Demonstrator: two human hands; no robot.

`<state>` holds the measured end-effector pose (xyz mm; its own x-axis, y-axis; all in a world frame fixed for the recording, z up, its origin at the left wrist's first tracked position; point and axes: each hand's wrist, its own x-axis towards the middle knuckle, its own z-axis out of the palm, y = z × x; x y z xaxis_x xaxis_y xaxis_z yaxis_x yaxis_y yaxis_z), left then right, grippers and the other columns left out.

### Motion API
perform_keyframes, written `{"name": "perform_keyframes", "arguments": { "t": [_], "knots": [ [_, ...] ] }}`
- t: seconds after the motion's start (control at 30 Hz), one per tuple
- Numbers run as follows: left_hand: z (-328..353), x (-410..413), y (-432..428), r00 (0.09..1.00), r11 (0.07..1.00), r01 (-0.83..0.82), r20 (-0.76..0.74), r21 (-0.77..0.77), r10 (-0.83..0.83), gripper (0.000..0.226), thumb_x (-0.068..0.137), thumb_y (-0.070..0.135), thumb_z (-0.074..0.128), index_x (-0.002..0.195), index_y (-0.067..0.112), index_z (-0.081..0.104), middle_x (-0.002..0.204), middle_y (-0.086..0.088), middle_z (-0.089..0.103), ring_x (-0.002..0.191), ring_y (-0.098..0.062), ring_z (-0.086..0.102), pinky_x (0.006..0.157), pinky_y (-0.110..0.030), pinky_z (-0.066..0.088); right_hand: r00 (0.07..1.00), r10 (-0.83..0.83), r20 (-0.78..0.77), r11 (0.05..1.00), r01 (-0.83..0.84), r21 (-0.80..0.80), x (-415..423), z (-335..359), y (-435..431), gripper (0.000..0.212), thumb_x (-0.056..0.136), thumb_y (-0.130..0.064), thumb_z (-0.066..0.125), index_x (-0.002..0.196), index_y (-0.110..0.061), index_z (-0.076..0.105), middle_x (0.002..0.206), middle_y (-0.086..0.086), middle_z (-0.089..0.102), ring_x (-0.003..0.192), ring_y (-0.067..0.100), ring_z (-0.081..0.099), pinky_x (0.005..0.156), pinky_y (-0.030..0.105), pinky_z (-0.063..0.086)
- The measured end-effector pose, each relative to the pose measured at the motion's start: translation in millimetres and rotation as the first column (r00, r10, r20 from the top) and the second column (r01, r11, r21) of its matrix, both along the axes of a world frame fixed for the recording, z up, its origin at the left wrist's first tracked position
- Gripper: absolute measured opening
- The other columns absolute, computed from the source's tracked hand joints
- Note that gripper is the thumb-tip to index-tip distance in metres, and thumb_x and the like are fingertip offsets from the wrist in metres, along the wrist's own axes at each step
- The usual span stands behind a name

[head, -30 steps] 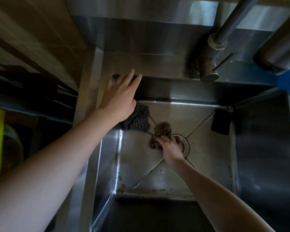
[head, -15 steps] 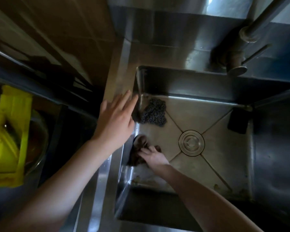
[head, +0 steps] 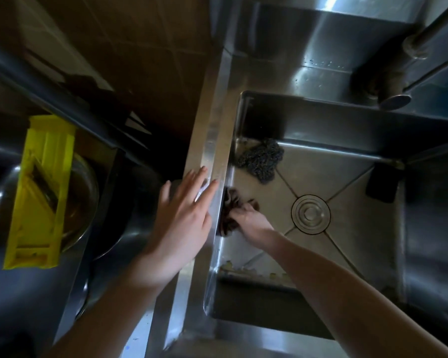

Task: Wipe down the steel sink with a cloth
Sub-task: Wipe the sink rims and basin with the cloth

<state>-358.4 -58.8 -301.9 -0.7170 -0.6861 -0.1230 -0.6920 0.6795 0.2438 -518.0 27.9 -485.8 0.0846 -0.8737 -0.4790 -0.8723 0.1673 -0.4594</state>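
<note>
The steel sink (head: 352, 202) is a deep square basin with a round drain (head: 311, 213) in its floor. A dark brown cloth (head: 229, 208) lies bunched against the basin's left wall, low down. My right hand (head: 251, 223) grips the cloth and presses it to that wall. My left hand (head: 184, 215) lies flat with straight fingers on the sink's left rim (head: 210, 140), just above the cloth.
A steel wool scourer (head: 261, 158) sits in the basin's far left corner. A black sponge (head: 382, 186) leans at the far right. The faucet (head: 396, 81) overhangs the back. Food bits (head: 246, 271) line the near floor edge. A yellow slicer (head: 40, 192) rests over a glass bowl at left.
My right hand has carried the cloth from the drain to the left wall. My left hand has slid back along the left rim toward me. The view has shifted left.
</note>
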Motion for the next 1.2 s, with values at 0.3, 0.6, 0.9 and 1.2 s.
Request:
{"name": "perform_keyframes", "arguments": {
  "t": [0.3, 0.6, 0.9, 1.2],
  "knots": [
    [-11, 22, 25, 1.0, 0.999, -0.023, -0.003, -0.04, 0.022, 0.055, 0.078, 0.013, 0.064, 0.131, 0.015, 0.05, 0.149, -0.009, 0.036, 0.136, -0.027, 0.035, 0.102, -0.055, 0.031, 0.924, 0.347, 0.159, 0.922, -0.367, 0.122, 30, 0, 64, 0.032, 0.097, -0.026, 0.047, 0.126, -0.022, 0.058, 0.134, 0.002, 0.052, 0.127, 0.023, 0.043, 0.091, 0.036, 0.045],
    [-5, 35, 70, 0.986, 0.986, -0.164, -0.047, -0.038, 0.162, 0.042, 0.084, 0.019, 0.047, 0.124, 0.009, 0.06, 0.144, -0.014, 0.043, 0.131, -0.031, 0.043, 0.098, -0.058, 0.035, 0.872, -0.473, 0.123, 0.878, 0.479, -0.018, -15, -7, -8, 0.044, 0.084, -0.008, 0.054, 0.125, -0.024, 0.059, 0.119, 0.012, 0.065, 0.107, 0.033, 0.061, 0.09, 0.038, 0.052],
    [-1, 34, 95, 0.953, 0.953, -0.301, 0.018, -0.024, 0.301, 0.039, 0.091, 0.021, 0.054, 0.129, 0.012, 0.056, 0.148, -0.014, 0.038, 0.135, -0.033, 0.037, 0.1, -0.061, 0.03, 0.953, -0.279, 0.12, 0.96, 0.273, 0.064, 20, -8, 16, 0.028, 0.081, -0.015, 0.054, 0.105, -0.019, 0.066, 0.104, 0.016, 0.067, 0.1, 0.037, 0.056, 0.083, 0.038, 0.05],
    [-9, 34, 126, 0.917, 0.917, -0.392, 0.052, -0.07, 0.396, 0.046, 0.085, 0.016, 0.06, 0.129, 0.01, 0.053, 0.148, -0.019, 0.034, 0.135, -0.037, 0.035, 0.098, -0.06, 0.031, 0.954, -0.013, 0.299, 0.984, -0.041, 0.173, 22, -2, 100, 0.026, 0.07, -0.027, 0.069, 0.095, -0.019, 0.07, 0.088, 0.014, 0.07, 0.076, 0.024, 0.068, 0.065, 0.034, 0.053]
  ]
}}
